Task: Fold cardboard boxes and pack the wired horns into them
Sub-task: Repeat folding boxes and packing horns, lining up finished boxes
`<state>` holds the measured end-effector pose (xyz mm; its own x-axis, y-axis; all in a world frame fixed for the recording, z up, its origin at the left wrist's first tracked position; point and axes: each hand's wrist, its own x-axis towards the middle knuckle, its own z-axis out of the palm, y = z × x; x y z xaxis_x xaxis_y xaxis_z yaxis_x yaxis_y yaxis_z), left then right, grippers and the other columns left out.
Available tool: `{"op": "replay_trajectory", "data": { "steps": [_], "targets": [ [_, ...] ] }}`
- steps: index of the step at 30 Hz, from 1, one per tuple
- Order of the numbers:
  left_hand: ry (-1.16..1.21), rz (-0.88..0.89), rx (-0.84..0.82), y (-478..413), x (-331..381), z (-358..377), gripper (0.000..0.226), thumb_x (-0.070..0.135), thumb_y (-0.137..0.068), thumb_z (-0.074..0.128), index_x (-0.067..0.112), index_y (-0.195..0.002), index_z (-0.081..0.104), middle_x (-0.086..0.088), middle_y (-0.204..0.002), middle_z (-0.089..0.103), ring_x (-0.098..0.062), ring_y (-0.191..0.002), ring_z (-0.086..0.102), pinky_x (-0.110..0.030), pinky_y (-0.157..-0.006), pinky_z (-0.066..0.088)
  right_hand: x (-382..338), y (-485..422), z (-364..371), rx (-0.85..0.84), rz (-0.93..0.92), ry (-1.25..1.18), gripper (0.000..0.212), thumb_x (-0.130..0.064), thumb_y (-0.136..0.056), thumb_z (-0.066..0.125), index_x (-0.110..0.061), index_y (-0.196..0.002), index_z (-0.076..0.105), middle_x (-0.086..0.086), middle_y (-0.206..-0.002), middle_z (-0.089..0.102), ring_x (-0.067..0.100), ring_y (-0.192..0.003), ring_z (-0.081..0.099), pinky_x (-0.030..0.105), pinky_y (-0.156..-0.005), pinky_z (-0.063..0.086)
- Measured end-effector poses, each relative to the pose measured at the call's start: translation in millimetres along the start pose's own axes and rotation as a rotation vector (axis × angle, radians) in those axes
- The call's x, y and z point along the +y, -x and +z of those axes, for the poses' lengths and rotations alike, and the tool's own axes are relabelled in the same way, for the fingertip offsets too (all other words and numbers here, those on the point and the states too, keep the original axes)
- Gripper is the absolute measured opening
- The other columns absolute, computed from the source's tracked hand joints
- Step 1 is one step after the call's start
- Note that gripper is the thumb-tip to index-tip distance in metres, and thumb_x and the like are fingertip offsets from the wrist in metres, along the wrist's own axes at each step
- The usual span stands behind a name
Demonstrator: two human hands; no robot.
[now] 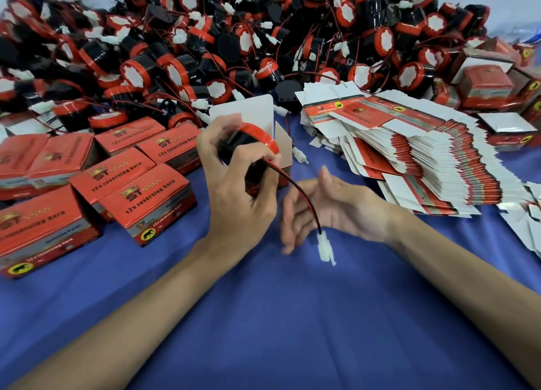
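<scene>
Noting blue cloth [263,316] nearest. Seeing packed boxes [131,184] standing left. Finding left hand [234,184] gripping horn [257,136], fingers curled round it, at mouth of open box [248,108]; wire [304,198] dangling before right hand [333,211], fingers loosely spread, holding nothing. Recording flat boxes [424,161] stacked right.

Blurred fingers [288,232] of right hand [336,211]

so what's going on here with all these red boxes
A person is packing wired horns. The left hand grips a red-rimmed black horn at the mouth of an open box. Its wire and white connector trail in front of the open right hand. Closed boxes sit at the left, flat unfolded boxes are stacked at the right, and a pile of loose horns lies behind.
</scene>
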<state>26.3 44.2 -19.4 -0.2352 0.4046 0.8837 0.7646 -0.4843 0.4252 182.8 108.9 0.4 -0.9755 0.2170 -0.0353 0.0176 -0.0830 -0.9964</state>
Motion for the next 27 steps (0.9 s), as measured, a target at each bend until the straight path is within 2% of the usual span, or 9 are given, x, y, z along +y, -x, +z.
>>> {"op": "replay_trajectory", "data": {
  "steps": [2,4,6,9,12,14,18,22,27],
  "targets": [
    [0.093,-0.017,-0.007,1.6,-0.2,-1.7,0.017,0.002,-0.084,0.055,0.014,-0.095,0.052,-0.017,-0.124,0.036,-0.021,-0.12,0.042,-0.03,-0.103,0.032,0.1,1.3,1.2,-0.021,0.051,0.054,0.036,-0.051,-0.09,0.052,-0.02,-0.079,0.066,0.004,-0.064,0.065,0.019,-0.053,0.063,0.024,-0.053,0.047],
    [0.21,-0.044,-0.008,3.8,-0.1,-3.7,0.018,0.012,-0.082,0.045,0.02,-0.095,0.054,-0.02,-0.123,0.038,-0.02,-0.121,0.042,-0.03,-0.102,0.031,-0.3,1.9,1.8,0.025,0.091,0.158,0.038,-0.035,-0.095,0.045,-0.026,-0.063,0.063,-0.005,-0.046,0.051,0.01,-0.037,0.045,0.02,-0.043,0.034],
    [0.334,-0.097,-0.013,4.4,1.0,-3.6,0.02,0.023,-0.084,0.042,0.035,-0.095,0.054,-0.03,-0.117,0.038,-0.038,-0.111,0.045,-0.041,-0.094,0.035,-2.6,0.4,1.7,0.089,0.103,0.201,0.045,-0.034,-0.095,0.041,-0.027,-0.052,0.054,-0.008,-0.042,0.04,0.007,-0.037,0.031,0.019,-0.045,0.027],
    [0.425,-0.096,-0.042,4.2,1.9,-1.4,0.018,0.057,-0.093,0.043,0.044,-0.101,0.051,-0.019,-0.123,0.036,-0.053,-0.105,0.043,-0.062,-0.082,0.038,-5.6,-2.7,3.1,0.2,0.102,0.203,0.04,-0.037,-0.091,0.052,-0.021,-0.055,0.045,-0.009,-0.047,0.036,0.006,-0.041,0.028,0.015,-0.045,0.028],
    [0.412,-0.069,-0.064,4.3,1.4,-0.4,0.022,0.036,-0.088,0.058,0.02,-0.092,0.043,-0.017,-0.121,0.04,-0.037,-0.112,0.05,-0.046,-0.085,0.046,-3.4,-4.0,1.1,0.323,0.109,0.241,0.033,-0.039,-0.081,0.067,-0.02,-0.06,0.05,-0.009,-0.053,0.039,0.005,-0.045,0.03,0.013,-0.043,0.028],
    [0.416,-0.064,-0.097,5.0,2.2,0.2,0.024,0.02,-0.084,0.063,0.018,-0.092,0.04,-0.014,-0.117,0.044,-0.033,-0.107,0.055,-0.032,-0.082,0.046,-2.2,-4.5,-3.2,0.403,0.09,0.258,0.025,-0.035,-0.075,0.075,-0.021,-0.067,0.056,-0.009,-0.06,0.049,0.004,-0.05,0.039,0.013,-0.047,0.035],
    [0.438,-0.017,-0.135,7.4,4.3,1.2,0.025,0.025,-0.09,0.062,0.022,-0.1,0.04,-0.009,-0.115,0.048,-0.037,-0.1,0.058,-0.037,-0.082,0.048,0.6,-3.9,-12.0,0.479,-0.065,0.02,0.016,-0.018,-0.07,0.072,-0.015,-0.083,0.063,-0.003,-0.075,0.062,0.007,-0.068,0.058,0.018,-0.067,0.049],
    [0.421,-0.095,-0.151,5.1,6.8,1.5,0.036,0.024,-0.087,0.062,0.029,-0.116,0.041,-0.001,-0.115,0.052,-0.031,-0.099,0.062,-0.038,-0.084,0.051,4.9,-8.8,-10.2,0.544,-0.153,-0.169,0.031,-0.012,-0.069,0.07,-0.009,-0.099,0.062,0.0,-0.087,0.07,0.013,-0.083,0.067,0.021,-0.079,0.053],
    [0.401,-0.143,-0.191,5.4,2.5,2.0,0.029,0.025,-0.088,0.058,0.025,-0.114,0.044,0.0,-0.114,0.054,-0.02,-0.103,0.062,-0.034,-0.088,0.05,7.6,-12.1,-5.5,0.725,-0.156,-0.199,0.029,-0.018,-0.063,0.074,-0.008,-0.09,0.069,0.007,-0.088,0.073,0.016,-0.083,0.07,0.023,-0.084,0.054]
  ]
}}
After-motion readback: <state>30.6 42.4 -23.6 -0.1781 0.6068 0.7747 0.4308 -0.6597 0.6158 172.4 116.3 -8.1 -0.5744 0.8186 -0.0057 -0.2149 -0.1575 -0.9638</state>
